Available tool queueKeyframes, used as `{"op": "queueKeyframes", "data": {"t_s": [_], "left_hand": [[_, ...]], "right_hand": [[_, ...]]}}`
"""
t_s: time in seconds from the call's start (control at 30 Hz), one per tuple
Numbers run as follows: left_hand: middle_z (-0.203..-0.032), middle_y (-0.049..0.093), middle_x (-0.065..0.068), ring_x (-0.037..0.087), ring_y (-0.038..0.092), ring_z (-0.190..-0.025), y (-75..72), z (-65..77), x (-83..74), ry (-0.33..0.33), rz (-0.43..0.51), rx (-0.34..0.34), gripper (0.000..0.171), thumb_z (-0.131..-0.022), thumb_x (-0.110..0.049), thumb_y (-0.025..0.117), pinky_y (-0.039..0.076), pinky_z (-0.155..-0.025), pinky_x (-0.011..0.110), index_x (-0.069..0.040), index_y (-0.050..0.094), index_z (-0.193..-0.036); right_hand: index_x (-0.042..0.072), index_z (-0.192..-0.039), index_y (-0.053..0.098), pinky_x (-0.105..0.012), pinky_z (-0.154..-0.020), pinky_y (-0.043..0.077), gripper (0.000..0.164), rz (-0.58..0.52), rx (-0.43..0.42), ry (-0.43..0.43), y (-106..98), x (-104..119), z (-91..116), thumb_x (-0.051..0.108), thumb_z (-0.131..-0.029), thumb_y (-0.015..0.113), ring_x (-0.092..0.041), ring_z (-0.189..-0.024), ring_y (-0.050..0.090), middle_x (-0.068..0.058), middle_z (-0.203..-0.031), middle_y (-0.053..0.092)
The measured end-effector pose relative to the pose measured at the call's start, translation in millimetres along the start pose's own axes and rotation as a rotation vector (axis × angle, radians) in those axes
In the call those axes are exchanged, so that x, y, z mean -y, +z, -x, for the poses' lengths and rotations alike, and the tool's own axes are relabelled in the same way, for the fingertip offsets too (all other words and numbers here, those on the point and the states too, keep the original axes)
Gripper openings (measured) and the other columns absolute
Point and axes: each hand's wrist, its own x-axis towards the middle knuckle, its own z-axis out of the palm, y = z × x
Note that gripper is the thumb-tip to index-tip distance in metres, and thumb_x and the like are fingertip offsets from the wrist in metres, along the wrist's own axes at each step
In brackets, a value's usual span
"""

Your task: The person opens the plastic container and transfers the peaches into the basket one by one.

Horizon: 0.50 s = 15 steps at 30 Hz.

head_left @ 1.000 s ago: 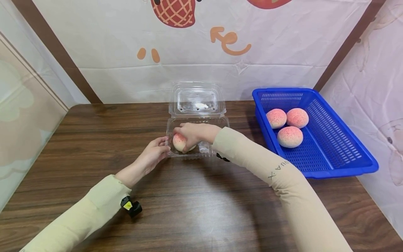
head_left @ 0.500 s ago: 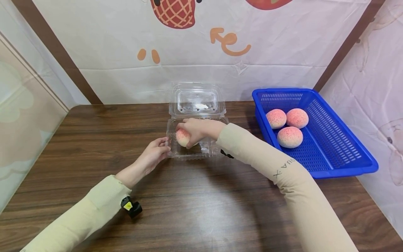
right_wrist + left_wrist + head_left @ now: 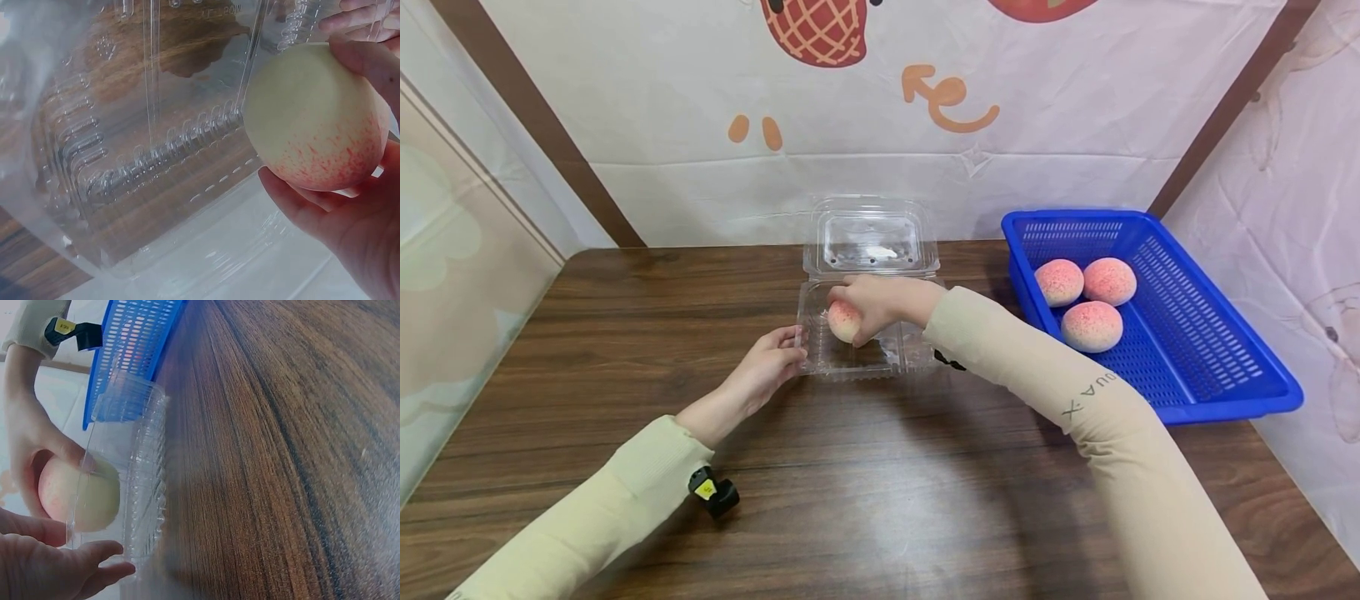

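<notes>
In the head view a clear plastic clamshell container stands on the table, its lid folded up at the back. My right hand grips a pink-and-cream peach over the left part of the container's base. The right wrist view shows fingers and thumb round the peach, with the container's ribbed wall beside it. My left hand holds the container's left end between thumb and fingers. In the left wrist view the peach shows partly through the clear wall.
A blue perforated basket stands at the right of the wooden table. Inside its left side lie three more peaches. Behind the table hangs a white printed cloth.
My right hand has drawn the peach to the right and toward the back, up from the container's front left. The left hand stays where it was on the container's end.
</notes>
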Motion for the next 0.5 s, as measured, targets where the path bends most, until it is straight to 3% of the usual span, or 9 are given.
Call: {"op": "queueKeyframes", "data": {"t_s": [0.5], "left_hand": [[-0.135, 0.025, 0.025, 0.006, 0.043, -0.089, -0.2, -1.2, 0.9, 0.007, -0.002, 0.000, 0.054, -0.089, 0.007, 0.033, 0.042, -0.078, 0.017, 0.015, 0.010, -0.137]], "right_hand": [[0.008, -0.133, 0.041, -0.034, -0.089, 0.043, 0.075, 0.008, 0.000, 0.007, -6.6, -6.8, 5.7, 0.027, -0.069, 0.075, -0.022, -0.105, 0.049, -0.011, -0.121, 0.046]]}}
